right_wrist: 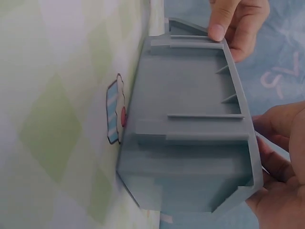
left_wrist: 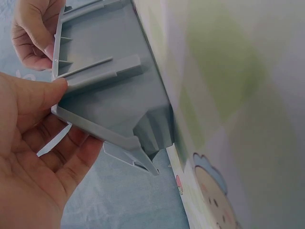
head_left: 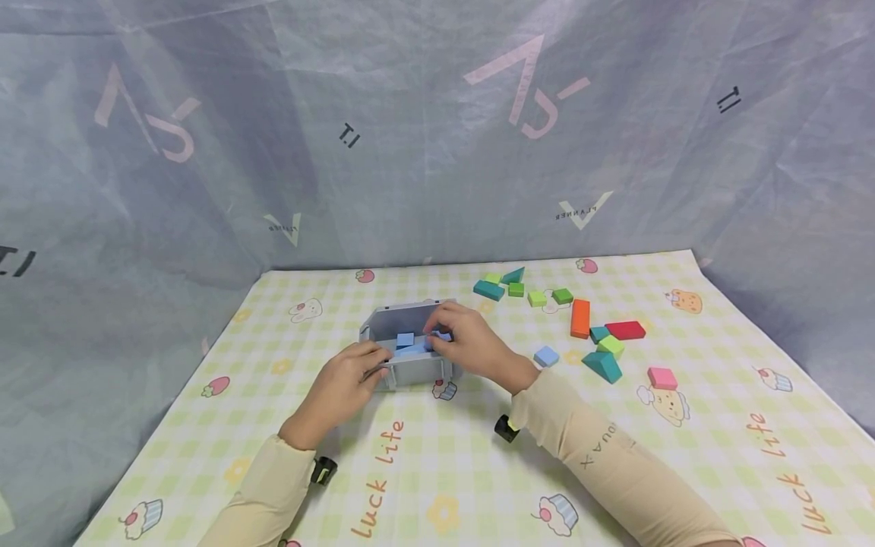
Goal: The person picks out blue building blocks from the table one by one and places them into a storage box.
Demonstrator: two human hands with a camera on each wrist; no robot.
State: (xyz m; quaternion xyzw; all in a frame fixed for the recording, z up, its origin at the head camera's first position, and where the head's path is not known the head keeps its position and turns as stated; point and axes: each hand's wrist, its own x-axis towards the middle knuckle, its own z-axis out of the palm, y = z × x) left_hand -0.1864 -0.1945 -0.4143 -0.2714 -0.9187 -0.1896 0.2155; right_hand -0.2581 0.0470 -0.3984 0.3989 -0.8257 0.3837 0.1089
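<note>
A grey plastic box [head_left: 418, 372], open at the top, stands on the table with several blue blocks [head_left: 405, 339] inside. My left hand [head_left: 349, 376] grips its near left corner. In the left wrist view the thumb of that left hand [left_wrist: 28, 129] presses the outer wall while the fingers go over the rim. My right hand [head_left: 472, 342] reaches over the box's right side, thumb and forefinger down among the blue blocks, pinching one. The right wrist view shows the box's ribbed outer wall [right_wrist: 190, 90]; there the fingertips of the right hand [right_wrist: 281, 157] are hidden behind the rim.
To the right of the box lies a lone blue block [head_left: 546, 356]. Further right are an orange block [head_left: 580, 318], a red block [head_left: 625, 330], a teal triangular block [head_left: 603, 366] and a pink block [head_left: 661, 378]. Green blocks [head_left: 537, 298] and a teal block [head_left: 488, 290] lie behind.
</note>
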